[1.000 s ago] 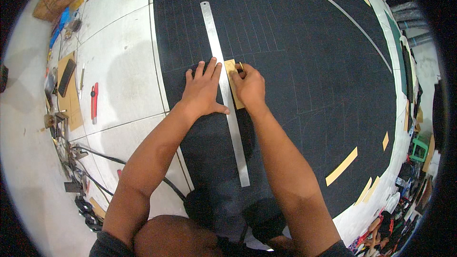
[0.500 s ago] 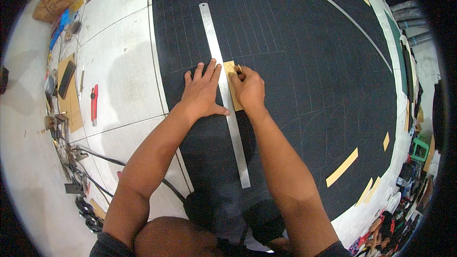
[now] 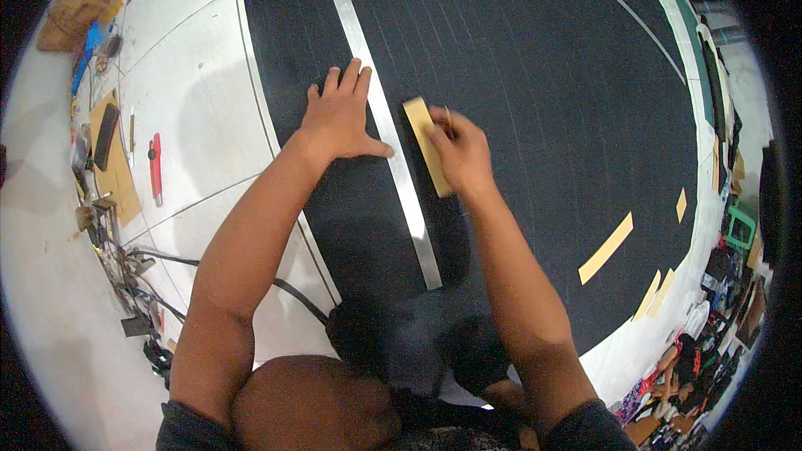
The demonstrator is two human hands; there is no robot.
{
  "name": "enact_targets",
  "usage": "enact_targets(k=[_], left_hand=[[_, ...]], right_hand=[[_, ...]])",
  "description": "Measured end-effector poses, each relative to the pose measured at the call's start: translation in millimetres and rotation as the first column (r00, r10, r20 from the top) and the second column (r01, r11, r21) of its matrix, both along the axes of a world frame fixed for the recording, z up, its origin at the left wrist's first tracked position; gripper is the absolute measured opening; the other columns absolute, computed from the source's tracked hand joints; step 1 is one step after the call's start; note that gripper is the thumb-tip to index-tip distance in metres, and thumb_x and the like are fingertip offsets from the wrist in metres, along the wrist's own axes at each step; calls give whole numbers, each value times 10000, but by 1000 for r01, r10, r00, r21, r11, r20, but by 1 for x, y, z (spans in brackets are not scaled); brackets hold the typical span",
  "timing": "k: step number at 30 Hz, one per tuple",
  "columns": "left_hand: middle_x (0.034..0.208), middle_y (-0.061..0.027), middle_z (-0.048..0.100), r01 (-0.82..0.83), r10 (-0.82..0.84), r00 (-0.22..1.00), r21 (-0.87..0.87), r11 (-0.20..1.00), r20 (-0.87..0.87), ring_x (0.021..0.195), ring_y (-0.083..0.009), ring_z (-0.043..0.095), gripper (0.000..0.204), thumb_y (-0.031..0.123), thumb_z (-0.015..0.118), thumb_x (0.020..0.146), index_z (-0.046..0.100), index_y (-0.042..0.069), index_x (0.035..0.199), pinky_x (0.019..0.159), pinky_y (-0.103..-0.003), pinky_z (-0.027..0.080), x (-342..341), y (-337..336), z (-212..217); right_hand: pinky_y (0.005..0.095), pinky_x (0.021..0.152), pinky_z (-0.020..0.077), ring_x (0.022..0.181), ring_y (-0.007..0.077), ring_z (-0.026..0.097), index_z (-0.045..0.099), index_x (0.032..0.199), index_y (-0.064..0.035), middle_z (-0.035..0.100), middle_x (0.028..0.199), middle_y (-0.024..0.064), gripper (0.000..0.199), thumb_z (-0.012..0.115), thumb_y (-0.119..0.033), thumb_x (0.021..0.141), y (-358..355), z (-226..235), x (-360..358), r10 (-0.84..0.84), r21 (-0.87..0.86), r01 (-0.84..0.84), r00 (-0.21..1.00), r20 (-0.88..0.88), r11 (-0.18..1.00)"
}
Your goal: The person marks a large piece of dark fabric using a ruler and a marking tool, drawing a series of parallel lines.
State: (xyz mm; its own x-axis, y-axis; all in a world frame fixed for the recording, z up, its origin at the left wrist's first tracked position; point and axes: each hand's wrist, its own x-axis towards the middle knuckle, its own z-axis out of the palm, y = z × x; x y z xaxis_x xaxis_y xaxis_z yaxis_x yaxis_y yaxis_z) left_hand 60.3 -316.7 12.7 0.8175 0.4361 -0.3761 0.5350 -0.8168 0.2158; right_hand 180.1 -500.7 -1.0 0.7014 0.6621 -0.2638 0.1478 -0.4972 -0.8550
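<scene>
A long metal ruler (image 3: 368, 67) lies lengthwise on a large black sheet (image 3: 535, 75) spread on the floor. My left hand (image 3: 338, 117) presses flat on the sheet and ruler, fingers spread. Just right of the ruler lies a tan strip (image 3: 422, 129), partly under my right hand (image 3: 459, 150). That hand is closed around a thin pencil-like tool whose tip shows above the fingers, beside the strip.
More tan strips (image 3: 606, 248) lie on the black sheet at the right. On the white tiled floor (image 3: 192, 108) to the left are a red utility knife (image 3: 155, 169), cardboard pieces (image 3: 113, 159) and cables (image 3: 125, 259). Clutter lines the far right edge.
The view has shifted, so the hands and ruler sit lower in the frame. My right hand has slid slightly down along the tan strip; the left hand stays pressed on the ruler.
</scene>
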Motion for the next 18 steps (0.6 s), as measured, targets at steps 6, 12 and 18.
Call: enact_targets(k=[6,12,18], left_hand=[[1663,-240,212,10,-7,999,73,997,-39,1499,-492,268,1485,682,922,464,237,7,1595,1191,-632,302,0,-3,3],[1670,-229,200,13,-6,997,88,996,-79,1513,-485,245,1517,688,929,437,222,30,1607,1198,-620,310,11,-12,7],[1674,-226,190,14,-8,996,77,997,-84,1519,-480,232,1519,684,932,447,206,32,1611,1205,-611,305,10,-12,9]], right_hand=[[318,954,521,1058,162,651,683,1256,17,719,1161,107,306,680,-140,994,-149,5,-72,-157,-131,119,925,-345,984],[327,840,532,927,181,654,711,1253,-36,696,996,98,311,706,-178,976,-175,-4,-95,-63,-148,59,998,-18,987],[339,813,537,895,222,672,732,1224,-40,696,973,129,303,719,-170,950,-170,-3,-97,-47,-153,52,998,32,987]])
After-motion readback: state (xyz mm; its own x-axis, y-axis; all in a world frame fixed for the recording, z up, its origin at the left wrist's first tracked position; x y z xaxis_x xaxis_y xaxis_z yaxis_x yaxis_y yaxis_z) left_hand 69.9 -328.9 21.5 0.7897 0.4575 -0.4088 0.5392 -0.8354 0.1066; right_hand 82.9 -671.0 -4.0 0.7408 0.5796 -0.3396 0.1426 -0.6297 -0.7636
